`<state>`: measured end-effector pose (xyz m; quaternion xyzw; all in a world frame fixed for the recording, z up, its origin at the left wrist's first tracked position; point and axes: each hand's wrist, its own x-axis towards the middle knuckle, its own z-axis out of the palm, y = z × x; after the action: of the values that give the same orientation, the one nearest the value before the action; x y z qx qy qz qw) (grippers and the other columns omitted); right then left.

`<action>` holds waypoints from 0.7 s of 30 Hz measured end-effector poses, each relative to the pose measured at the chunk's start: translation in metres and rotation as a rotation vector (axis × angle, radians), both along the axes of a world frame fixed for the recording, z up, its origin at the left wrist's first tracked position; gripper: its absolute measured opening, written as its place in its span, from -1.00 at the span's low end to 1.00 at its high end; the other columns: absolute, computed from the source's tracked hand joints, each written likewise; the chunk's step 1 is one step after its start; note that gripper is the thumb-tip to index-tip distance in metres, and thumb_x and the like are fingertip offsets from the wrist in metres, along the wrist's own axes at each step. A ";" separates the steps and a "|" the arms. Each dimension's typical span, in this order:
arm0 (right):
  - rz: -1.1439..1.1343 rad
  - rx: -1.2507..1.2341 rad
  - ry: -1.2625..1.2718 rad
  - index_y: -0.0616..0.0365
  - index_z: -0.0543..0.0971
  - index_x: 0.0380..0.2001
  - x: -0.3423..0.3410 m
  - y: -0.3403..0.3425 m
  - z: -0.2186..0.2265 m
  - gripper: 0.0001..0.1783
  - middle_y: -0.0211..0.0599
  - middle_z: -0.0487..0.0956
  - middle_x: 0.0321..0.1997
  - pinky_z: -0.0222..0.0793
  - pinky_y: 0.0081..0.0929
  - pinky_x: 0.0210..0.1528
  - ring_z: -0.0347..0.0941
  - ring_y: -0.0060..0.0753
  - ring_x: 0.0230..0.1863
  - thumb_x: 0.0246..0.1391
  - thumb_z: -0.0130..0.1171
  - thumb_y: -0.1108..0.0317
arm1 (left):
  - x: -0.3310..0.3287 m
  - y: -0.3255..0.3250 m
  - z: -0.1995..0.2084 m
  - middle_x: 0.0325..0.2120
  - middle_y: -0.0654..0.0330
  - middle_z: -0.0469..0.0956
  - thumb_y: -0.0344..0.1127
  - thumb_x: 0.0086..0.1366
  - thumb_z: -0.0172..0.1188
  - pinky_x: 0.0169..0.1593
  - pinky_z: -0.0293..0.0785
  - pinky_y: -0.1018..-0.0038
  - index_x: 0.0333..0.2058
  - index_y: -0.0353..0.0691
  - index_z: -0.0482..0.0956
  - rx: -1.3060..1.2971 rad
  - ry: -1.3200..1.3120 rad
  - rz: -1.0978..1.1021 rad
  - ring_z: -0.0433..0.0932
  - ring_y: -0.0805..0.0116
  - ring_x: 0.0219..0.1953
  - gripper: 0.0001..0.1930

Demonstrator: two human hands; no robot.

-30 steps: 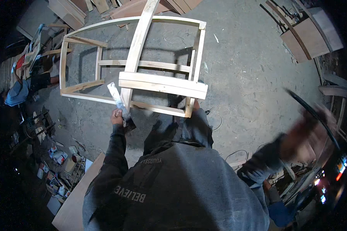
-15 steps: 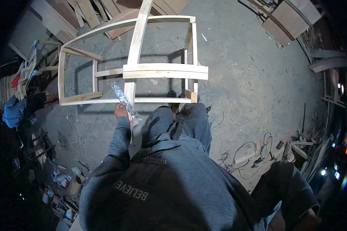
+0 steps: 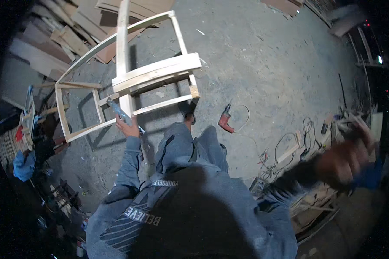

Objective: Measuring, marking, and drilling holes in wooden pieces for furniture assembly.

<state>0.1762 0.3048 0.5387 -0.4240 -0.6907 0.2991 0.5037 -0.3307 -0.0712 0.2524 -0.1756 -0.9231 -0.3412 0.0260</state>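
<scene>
My left hand [image 3: 129, 126] grips a narrow clear plastic packet [image 3: 117, 108], bluish and shiny, whose contents I cannot make out. The hand is at the near rail of a wooden frame [image 3: 90, 129], below a long upright plank [image 3: 122, 47]. Two pale wood strips [image 3: 160, 74] lie side by side across that plank. Far out to the right, my right hand [image 3: 343, 159] is raised and smeared by motion, so its fingers do not read clearly. Near it is a blurred blue thing [image 3: 369, 175].
A red corded drill [image 3: 225, 121] lies on the concrete floor [image 3: 246, 56] right of my knees. Tangled cables [image 3: 285, 149] and wood scraps are farther right. Boards [image 3: 43, 54] are heaped at the far left. Another small wooden frame [image 3: 30, 108] stands at the left.
My view and body have turned to the right, and the wooden frame now appears tilted and farther left. My right arm has swung up and outward. The red drill has come into sight.
</scene>
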 end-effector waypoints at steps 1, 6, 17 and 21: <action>-0.021 -0.042 -0.012 0.28 0.59 0.12 -0.071 0.024 -0.044 -0.62 -0.17 0.67 0.01 0.51 -0.35 0.10 0.60 -0.29 -0.04 0.39 0.15 0.25 | 0.022 -0.007 0.007 0.23 -0.20 0.32 -0.12 0.32 0.38 0.36 0.23 0.04 0.44 -0.25 0.14 -0.095 0.098 -0.099 0.34 -0.18 0.25 -0.15; 0.008 -0.772 -0.444 0.28 0.58 0.03 0.004 -0.070 -0.381 -0.62 -0.16 0.65 -0.26 0.50 -0.40 -0.14 0.56 -0.41 -0.24 0.22 0.27 0.29 | 0.156 -0.029 -0.030 0.18 -0.22 0.42 -0.11 0.30 0.36 0.37 0.22 0.03 0.30 -0.38 0.35 -0.194 -0.329 -0.677 0.37 -0.23 0.27 -0.30; 0.399 -0.991 -1.313 0.24 0.32 0.37 0.109 -0.255 -0.801 -0.31 0.08 0.48 0.28 0.48 0.06 0.17 0.52 0.19 0.17 0.23 0.08 0.16 | 0.283 -0.106 -0.135 0.37 -0.18 0.23 0.11 0.04 0.48 0.35 0.16 -0.18 0.28 -0.15 0.35 -1.025 -0.343 -0.736 0.26 -0.25 0.37 -0.11; 0.215 -1.001 -1.271 0.15 0.39 0.31 0.108 -0.227 -0.924 -0.44 -0.07 0.52 0.13 0.44 0.08 0.19 0.50 0.07 0.14 0.28 0.00 0.23 | 0.280 -0.143 -0.185 0.32 -0.29 0.26 0.05 -0.01 0.50 0.29 0.25 -0.17 0.22 -0.15 0.38 -0.953 -0.103 -0.785 0.32 -0.34 0.30 -0.15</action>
<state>0.2840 0.0775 -0.3851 -0.6188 -0.6661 0.3213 -0.2649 -0.0507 -0.2145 0.0676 -0.4776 -0.8406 0.1164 -0.2273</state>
